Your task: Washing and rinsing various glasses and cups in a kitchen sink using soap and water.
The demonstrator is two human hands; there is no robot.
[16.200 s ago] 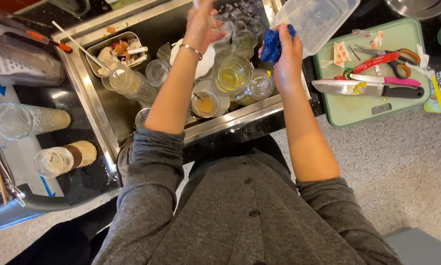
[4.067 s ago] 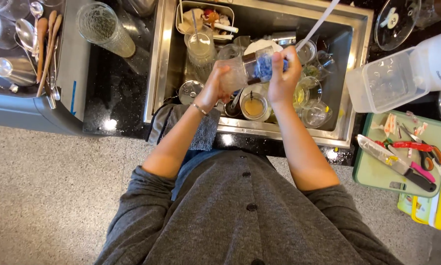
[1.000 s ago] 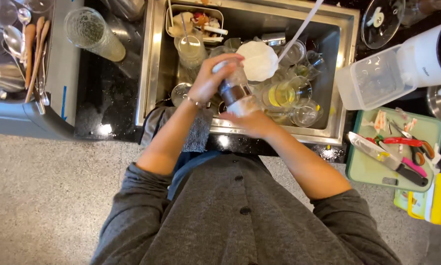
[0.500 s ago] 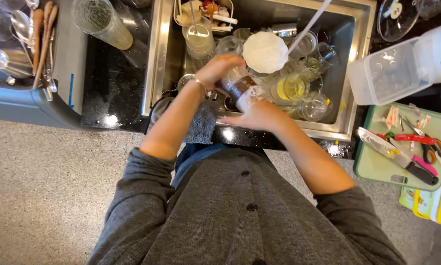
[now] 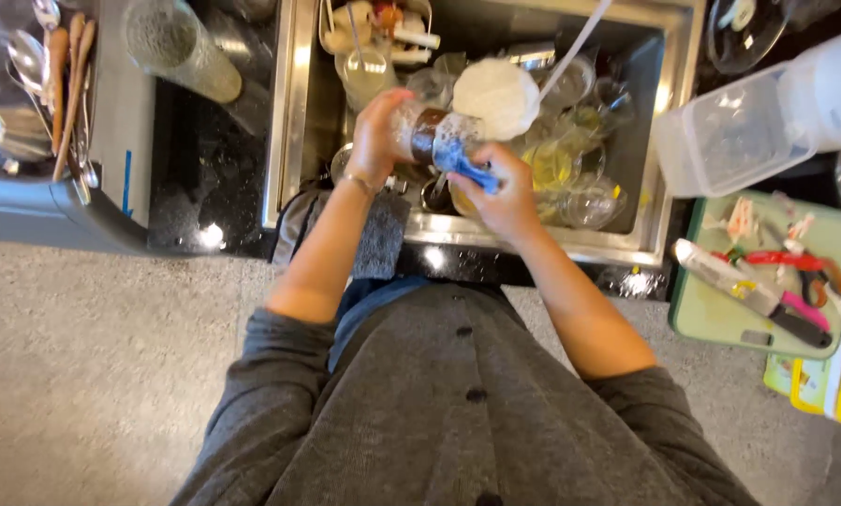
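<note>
Over the steel sink my left hand grips a clear drinking glass lying on its side, with dark liquid or residue inside. My right hand presses a blue sponge against the glass's open end. Below them the sink holds several clear glasses, some with yellowish water. A white round foamy object sits just beyond the glass.
A tall glass stands on the black counter to the left, beside a drying rack with spoons and wooden utensils. At right are a clear plastic container and a green cutting board with knives and scissors.
The blue sponge has come into view at the mouth of the glass under my right hand. The glass stays on its side in my left hand over the sink.
</note>
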